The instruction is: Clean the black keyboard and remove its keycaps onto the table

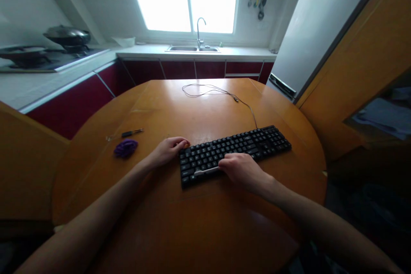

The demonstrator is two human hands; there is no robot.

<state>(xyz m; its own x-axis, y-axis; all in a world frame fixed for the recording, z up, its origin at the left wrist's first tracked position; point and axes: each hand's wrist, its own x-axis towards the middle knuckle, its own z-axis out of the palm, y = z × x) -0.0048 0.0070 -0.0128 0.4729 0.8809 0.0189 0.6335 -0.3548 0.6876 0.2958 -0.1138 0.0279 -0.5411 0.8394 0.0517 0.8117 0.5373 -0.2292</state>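
A black computer keyboard (231,147) lies slightly slanted on the round wooden table. My right hand (242,170) is closed around the pale handle of a toothbrush (207,171), whose head rests over the keys at the lower left of the keyboard. At the keyboard's upper left corner, my left hand (168,150) grips the edge with bent fingers; its fingertips are partly hidden. The keyboard's thin cable (247,106) runs from its back edge to loose loops at the far side of the table.
Left of my left hand lie a crumpled purple cloth (126,148) and a small dark-handled tool, seemingly a screwdriver (132,132). Beyond the table (192,227) stand a counter with a sink (183,49), a stove with pans (67,36), and a fridge (298,30) at right.
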